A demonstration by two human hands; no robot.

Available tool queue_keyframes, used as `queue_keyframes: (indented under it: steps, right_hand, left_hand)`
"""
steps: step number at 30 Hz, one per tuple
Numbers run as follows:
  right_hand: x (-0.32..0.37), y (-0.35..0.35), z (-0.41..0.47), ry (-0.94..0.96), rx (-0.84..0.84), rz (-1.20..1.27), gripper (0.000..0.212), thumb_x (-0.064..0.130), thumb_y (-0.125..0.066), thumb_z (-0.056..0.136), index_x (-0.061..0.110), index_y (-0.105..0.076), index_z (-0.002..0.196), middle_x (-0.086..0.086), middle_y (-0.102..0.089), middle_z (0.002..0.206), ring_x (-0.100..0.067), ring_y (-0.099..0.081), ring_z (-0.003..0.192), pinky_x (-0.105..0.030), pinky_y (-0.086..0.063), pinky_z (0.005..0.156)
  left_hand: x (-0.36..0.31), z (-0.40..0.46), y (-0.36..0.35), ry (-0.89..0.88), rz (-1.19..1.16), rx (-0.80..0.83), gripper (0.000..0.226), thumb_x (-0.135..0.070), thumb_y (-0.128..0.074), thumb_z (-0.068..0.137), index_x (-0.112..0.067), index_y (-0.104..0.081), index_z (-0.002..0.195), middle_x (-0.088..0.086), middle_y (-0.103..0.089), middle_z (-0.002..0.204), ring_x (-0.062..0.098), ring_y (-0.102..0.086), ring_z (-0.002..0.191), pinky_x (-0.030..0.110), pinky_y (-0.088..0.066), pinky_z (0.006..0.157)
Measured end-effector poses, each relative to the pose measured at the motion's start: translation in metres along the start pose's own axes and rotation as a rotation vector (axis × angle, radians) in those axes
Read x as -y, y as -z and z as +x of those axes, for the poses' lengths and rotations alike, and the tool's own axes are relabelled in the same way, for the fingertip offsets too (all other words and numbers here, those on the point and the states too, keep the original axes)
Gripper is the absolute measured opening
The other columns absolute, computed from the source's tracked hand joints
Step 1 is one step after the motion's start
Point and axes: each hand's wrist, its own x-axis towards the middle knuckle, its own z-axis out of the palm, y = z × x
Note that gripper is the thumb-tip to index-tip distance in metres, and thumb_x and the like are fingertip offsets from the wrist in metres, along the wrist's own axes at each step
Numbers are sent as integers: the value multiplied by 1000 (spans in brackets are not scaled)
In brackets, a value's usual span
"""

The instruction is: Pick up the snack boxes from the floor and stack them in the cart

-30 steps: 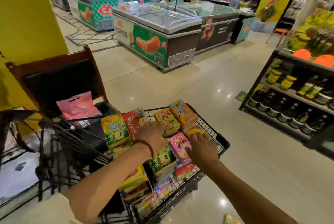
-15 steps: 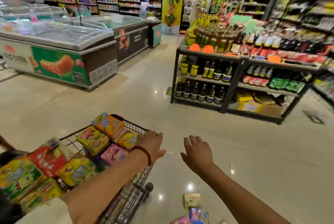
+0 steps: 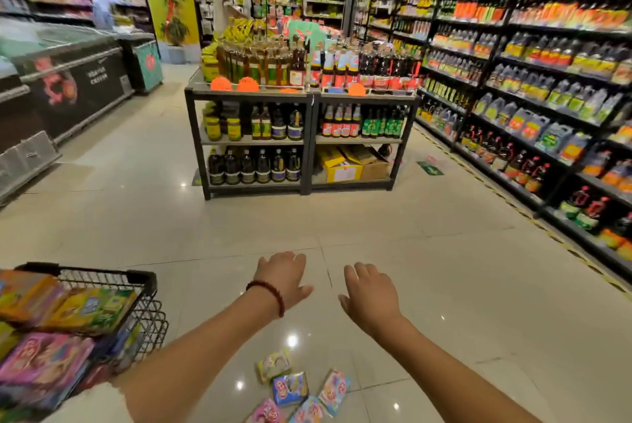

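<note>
Both hands have left the cart [image 3: 102,280] (it is already piled high) and hang empty, fingers spread: left hand [image 3: 284,277], right hand [image 3: 371,296]. More snack boxes [image 3: 294,388] lie on the floor below. Next job, I think: bend down and grab one.

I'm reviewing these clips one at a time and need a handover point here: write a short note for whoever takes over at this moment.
Left hand, red bead bracelet at the wrist, and right hand: both open, empty, held out over the glossy tiled floor.
Black wire cart, at the left: already stacked with colourful cardboard snack boxes.
Done: those boxes are in the cart.
Left: several small colourful snack boxes on the floor lie below the hands, beside the cart. Pick them up and stack them in.
</note>
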Motion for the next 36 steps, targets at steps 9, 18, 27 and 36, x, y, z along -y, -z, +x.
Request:
queue_keyframes:
  steps: [9, 18, 27, 36]
  right_hand:
    - [-45, -6, -39, -110, 17, -41, 46, 47, -82, 56, 14, -63, 82, -3, -59, 72, -21, -59, 65, -32, -43, 49]
    - [-46, -19, -65, -174, 126, 28, 43, 47, -74, 70, 13, -63, 94, -5, -61, 81, -23, -60, 73, -33, -43, 56]
    - [-30, -97, -60, -181, 183, 100, 53, 50, -87, 32, 18, -66, 69, 2, -53, 58, -16, -53, 49, -25, -38, 39]
    - [-26, -247, -70, -176, 335, 156, 60, 46, -89, 35, 14, -71, 82, -2, -60, 64, -18, -57, 52, -29, -41, 38]
  left_hand:
    - [-62, 9, -24, -100, 30, 66, 50, -52, -47, 90, -20, -42, 128, 2, -50, 128, 23, -48, 118, 40, -38, 96]
    - [-61, 10, -47, -143, 61, 141, 55, -54, -44, 92, -20, -37, 135, 1, -47, 134, 22, -46, 122, 39, -36, 100]
    - [-44, 28, -125, -116, 14, 268, 57, -52, -42, 93, -22, -32, 140, -2, -44, 139, 18, -43, 127, 35, -35, 103]
    - [-23, 48, -266, -31, -5, 405, 53, -51, -45, 91, -24, -38, 135, -2, -50, 132, 19, -48, 122, 33, -37, 98]
